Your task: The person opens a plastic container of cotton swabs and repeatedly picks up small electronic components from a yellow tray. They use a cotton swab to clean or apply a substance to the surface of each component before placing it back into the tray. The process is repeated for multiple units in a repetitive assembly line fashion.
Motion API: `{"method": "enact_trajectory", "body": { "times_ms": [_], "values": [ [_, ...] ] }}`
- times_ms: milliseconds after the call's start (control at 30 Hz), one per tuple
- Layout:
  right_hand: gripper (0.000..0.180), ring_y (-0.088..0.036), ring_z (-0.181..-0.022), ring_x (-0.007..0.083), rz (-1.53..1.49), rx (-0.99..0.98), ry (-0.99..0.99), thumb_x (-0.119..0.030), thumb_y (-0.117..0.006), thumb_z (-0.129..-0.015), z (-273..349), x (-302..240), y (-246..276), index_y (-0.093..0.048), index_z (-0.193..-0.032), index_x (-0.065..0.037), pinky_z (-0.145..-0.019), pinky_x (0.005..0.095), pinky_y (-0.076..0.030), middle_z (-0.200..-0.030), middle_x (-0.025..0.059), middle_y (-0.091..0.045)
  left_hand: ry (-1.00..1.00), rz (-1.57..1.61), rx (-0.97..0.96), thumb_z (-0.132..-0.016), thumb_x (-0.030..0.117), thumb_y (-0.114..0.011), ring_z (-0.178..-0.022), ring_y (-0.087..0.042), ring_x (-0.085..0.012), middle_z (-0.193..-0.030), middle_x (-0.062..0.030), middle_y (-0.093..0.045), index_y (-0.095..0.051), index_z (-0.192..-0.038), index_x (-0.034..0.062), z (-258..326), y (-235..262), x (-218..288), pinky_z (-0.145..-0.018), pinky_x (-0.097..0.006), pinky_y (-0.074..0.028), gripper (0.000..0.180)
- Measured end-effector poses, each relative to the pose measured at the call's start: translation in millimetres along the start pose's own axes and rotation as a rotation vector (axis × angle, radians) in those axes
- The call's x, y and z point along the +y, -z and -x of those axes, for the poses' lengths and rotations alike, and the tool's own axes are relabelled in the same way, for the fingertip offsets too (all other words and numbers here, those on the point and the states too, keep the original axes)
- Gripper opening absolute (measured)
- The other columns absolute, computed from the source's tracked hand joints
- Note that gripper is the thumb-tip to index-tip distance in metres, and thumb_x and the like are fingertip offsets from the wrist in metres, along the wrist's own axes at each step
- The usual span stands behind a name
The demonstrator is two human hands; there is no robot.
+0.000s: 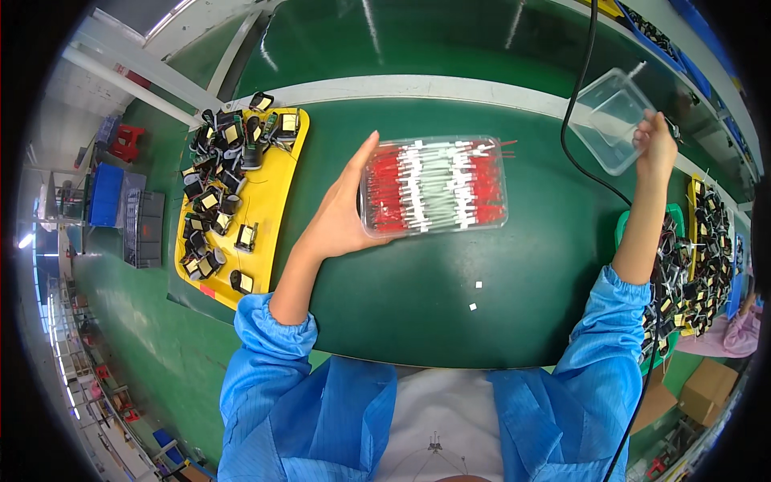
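Note:
My left hand [341, 213] grips the left side of a clear plastic box [434, 230] over the middle of the green table. Thin red wires with white connector ends [438, 185] fill this box in rows, and a few wire tips poke past its right edge. At the far right, my right hand [657, 145] has its fingers closed on the edge of a second clear plastic box [614, 120], which is see-through and tilted. Whether that one is a lid or a tray I cannot tell.
On the left lies a yellow tray [269, 233] of black parts with yellow pads and wires. Two small white squares [475, 296] rest on the green table [385, 313]. A black cable [569, 120] hangs on the right, near a green bin [676, 215] and a yellow tray [694, 193] of black parts.

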State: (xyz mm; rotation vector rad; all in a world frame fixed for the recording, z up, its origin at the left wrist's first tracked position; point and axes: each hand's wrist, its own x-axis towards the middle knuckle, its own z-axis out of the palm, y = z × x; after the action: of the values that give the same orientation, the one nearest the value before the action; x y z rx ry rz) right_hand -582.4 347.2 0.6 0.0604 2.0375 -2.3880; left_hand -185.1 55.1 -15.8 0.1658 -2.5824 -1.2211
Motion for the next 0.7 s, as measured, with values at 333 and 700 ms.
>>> {"method": "enact_trajectory", "body": {
  "times_ms": [333, 700],
  "values": [
    [0.031, -0.062, -0.056, 0.0199, 1.341, -0.246, 0.063, -0.033, -0.052, -0.091, 20, 40, -19, -0.061, -0.097, -0.004, -0.054, 0.0334, -0.05, -0.072, 0.0084, -0.067, -0.003, 0.055, -0.06, -0.055, 0.022, -0.09, -0.128, -0.044, -0.0355, -0.143, -0.0229, -0.039, -0.006, -0.15, 0.0104, 56, -4, 16, -0.107, -0.041, -0.035, 0.127],
    [0.025, -0.064, -0.097, 0.0311, 2.024, -0.35, 0.142, -0.008, -0.06, -0.076, 70, -7, -32, -0.06, -0.101, -0.005, -0.08, 0.0421, -0.053, -0.109, 0.0147, -0.065, 0.05, 0.041, -0.04, -0.054, 0.019, -0.09, -0.131, -0.04, -0.0368, -0.147, -0.023, -0.032, 0.0, -0.15, 0.0128, 79, -3, 24, -0.108, -0.043, -0.032, 0.131]
  ]
}}
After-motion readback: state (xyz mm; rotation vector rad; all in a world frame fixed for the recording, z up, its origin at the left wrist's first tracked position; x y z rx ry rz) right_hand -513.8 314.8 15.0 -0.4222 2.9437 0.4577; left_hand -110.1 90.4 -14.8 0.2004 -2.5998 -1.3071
